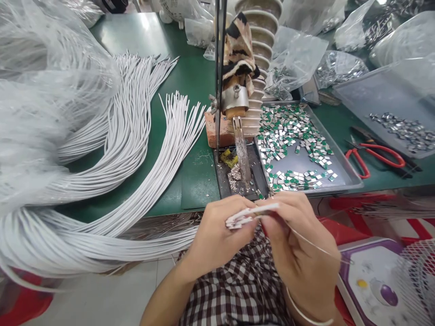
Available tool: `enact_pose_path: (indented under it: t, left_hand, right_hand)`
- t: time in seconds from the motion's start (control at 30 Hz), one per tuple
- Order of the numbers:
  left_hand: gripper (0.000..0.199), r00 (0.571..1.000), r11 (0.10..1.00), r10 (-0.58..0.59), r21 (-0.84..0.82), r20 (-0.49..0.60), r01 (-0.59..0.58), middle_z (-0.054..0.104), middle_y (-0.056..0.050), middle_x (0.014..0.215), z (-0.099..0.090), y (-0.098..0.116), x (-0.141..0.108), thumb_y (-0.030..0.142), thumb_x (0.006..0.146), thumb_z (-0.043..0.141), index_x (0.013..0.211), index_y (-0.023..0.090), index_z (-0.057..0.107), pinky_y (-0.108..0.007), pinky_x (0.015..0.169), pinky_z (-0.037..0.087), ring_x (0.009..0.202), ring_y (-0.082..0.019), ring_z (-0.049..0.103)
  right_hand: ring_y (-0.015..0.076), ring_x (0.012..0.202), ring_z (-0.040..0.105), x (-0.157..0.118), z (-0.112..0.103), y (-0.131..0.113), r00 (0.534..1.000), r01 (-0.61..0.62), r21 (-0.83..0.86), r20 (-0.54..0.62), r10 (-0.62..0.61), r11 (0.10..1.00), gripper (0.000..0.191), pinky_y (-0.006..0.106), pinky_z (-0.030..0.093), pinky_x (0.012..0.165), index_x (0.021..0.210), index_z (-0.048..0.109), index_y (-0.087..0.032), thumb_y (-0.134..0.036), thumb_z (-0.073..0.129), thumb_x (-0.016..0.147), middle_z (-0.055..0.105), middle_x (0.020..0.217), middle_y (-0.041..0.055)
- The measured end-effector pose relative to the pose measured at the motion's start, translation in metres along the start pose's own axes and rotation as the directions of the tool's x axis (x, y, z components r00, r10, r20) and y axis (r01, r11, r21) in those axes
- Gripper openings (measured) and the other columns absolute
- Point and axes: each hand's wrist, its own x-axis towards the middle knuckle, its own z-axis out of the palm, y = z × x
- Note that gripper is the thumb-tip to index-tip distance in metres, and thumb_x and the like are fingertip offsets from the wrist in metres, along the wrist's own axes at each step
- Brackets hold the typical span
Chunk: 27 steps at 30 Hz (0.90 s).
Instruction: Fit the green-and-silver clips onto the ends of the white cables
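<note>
My left hand [220, 237] is closed round a bundle of white cables [238, 218], whose cut ends stick out over the thumb. The rest of the bundle seems to trail off to the left. My right hand [302, 249] is closed, its fingertips pinching near a white cable end beside the left hand; what exactly lies between them is partly hidden. A thin wire [312, 243] runs back over the right hand. Just beyond both hands, a clamped soldering iron [242, 154] points down at a dark tray [226, 188] with solder bits and a yellow sponge [229, 158].
Right of the iron, a metal tray [346, 181] holds many small green-and-silver circuit boards. Red-handled pliers [380, 153] and a bin [360, 90] of metal parts lie farther right. White cable bundles [136, 136] cover the left. A ribbed hose [263, 45] and brick [219, 131] stand behind.
</note>
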Motion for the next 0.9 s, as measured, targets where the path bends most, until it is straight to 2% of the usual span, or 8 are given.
enact_pose_path:
  t: [0.1, 0.23, 0.33, 0.47, 0.67, 0.8, 0.87, 0.9]
  left_hand:
    - [0.011, 0.996, 0.998, 0.057, 0.005, 0.071, -0.057, 0.064, -0.001, 0.077, 0.000, -0.001, -0.005, 0.012, 0.088, 0.061, 0.079, 0.018, 0.064, -0.024, 0.065, 0.044, 0.070, -0.014, 0.057]
    - [0.025, 0.994, 0.991, 0.106, -0.082, 0.033, -0.103, 0.067, -0.006, 0.089, -0.002, -0.004, -0.012, 0.024, 0.098, 0.053, 0.075, 0.018, 0.062, -0.025, 0.071, 0.046, 0.079, -0.015, 0.061]
    - [0.027, 0.995, 0.994, 0.102, -0.026, -0.019, -0.103, 0.067, -0.007, 0.089, -0.001, -0.007, -0.017, 0.028, 0.100, 0.049, 0.083, 0.019, 0.067, -0.027, 0.076, 0.045, 0.089, -0.019, 0.060]
    - [0.024, 0.991, 1.000, 0.003, 0.013, -0.136, -0.001, 0.058, -0.003, 0.076, 0.002, -0.008, -0.020, 0.030, 0.100, 0.050, 0.087, 0.019, 0.066, -0.026, 0.063, 0.039, 0.068, -0.015, 0.052]
    - [0.032, 0.994, 0.998, -0.033, 0.044, -0.106, 0.038, 0.049, 0.000, 0.068, 0.001, -0.004, -0.016, 0.032, 0.100, 0.048, 0.074, 0.018, 0.059, -0.028, 0.058, 0.034, 0.061, -0.013, 0.045]
    - [0.026, 0.995, 0.998, 0.035, 0.060, -0.095, -0.029, 0.055, -0.001, 0.072, -0.002, -0.009, -0.014, 0.026, 0.099, 0.051, 0.078, 0.018, 0.063, -0.027, 0.063, 0.037, 0.067, -0.014, 0.051]
    - [0.024, 0.990, 0.998, 0.054, 0.046, -0.127, -0.048, 0.060, -0.003, 0.076, -0.003, -0.013, -0.014, 0.026, 0.099, 0.052, 0.082, 0.019, 0.067, -0.027, 0.066, 0.040, 0.071, -0.016, 0.054]
    - [0.023, 0.987, 0.998, 0.054, 0.038, -0.150, -0.049, 0.063, -0.004, 0.079, -0.003, -0.016, -0.014, 0.026, 0.098, 0.052, 0.084, 0.019, 0.069, -0.027, 0.067, 0.041, 0.073, -0.016, 0.056]
  right_hand:
    - [0.0149, 0.089, 0.055, 0.003, -0.005, 0.002, 0.994, -0.007, 0.083, 0.107, -0.002, 0.996, 0.020, 0.033, 0.048, 0.079, 0.097, 0.064, -0.018, -0.002, 0.059, 0.086, 0.066, 0.088, 0.0024]
    - [0.0141, 0.085, 0.055, 0.005, -0.007, 0.006, 0.993, -0.053, 0.158, 0.112, 0.035, 0.986, 0.017, 0.032, 0.047, 0.076, 0.091, 0.063, -0.019, -0.004, 0.062, 0.085, 0.064, 0.082, 0.0004]
    - [0.0136, 0.083, 0.055, 0.006, -0.007, 0.007, 0.995, -0.048, 0.161, 0.095, 0.033, 0.986, 0.016, 0.031, 0.047, 0.076, 0.088, 0.063, -0.019, -0.005, 0.064, 0.083, 0.064, 0.081, -0.0005]
    - [0.0120, 0.081, 0.057, 0.008, -0.006, 0.008, 0.996, -0.039, 0.173, 0.080, 0.025, 0.984, 0.017, 0.029, 0.048, 0.076, 0.088, 0.064, -0.019, -0.003, 0.066, 0.082, 0.067, 0.080, -0.0018]
    - [0.0115, 0.074, 0.058, 0.011, -0.012, 0.010, 0.981, -0.117, 0.237, 0.182, 0.074, 0.964, 0.017, 0.027, 0.049, 0.071, 0.083, 0.067, -0.020, -0.005, 0.060, 0.087, 0.067, 0.075, -0.0020]
    - [0.0107, 0.064, 0.055, 0.017, -0.018, 0.014, 0.936, -0.230, 0.103, 0.297, 0.190, 0.968, 0.022, 0.024, 0.045, 0.061, 0.070, 0.058, -0.019, -0.011, 0.051, 0.089, 0.060, 0.067, -0.0023]
    - [0.0129, 0.067, 0.058, 0.022, -0.020, 0.028, 0.946, -0.187, -0.086, 0.254, 0.203, 0.979, 0.021, 0.026, 0.046, 0.063, 0.074, 0.061, -0.020, -0.015, 0.051, 0.091, 0.064, 0.071, -0.0005]
    - [0.0153, 0.071, 0.060, 0.025, -0.021, 0.038, 0.966, -0.158, -0.231, 0.165, 0.199, 0.960, 0.019, 0.028, 0.046, 0.066, 0.078, 0.064, -0.020, -0.019, 0.052, 0.092, 0.067, 0.075, 0.0013]
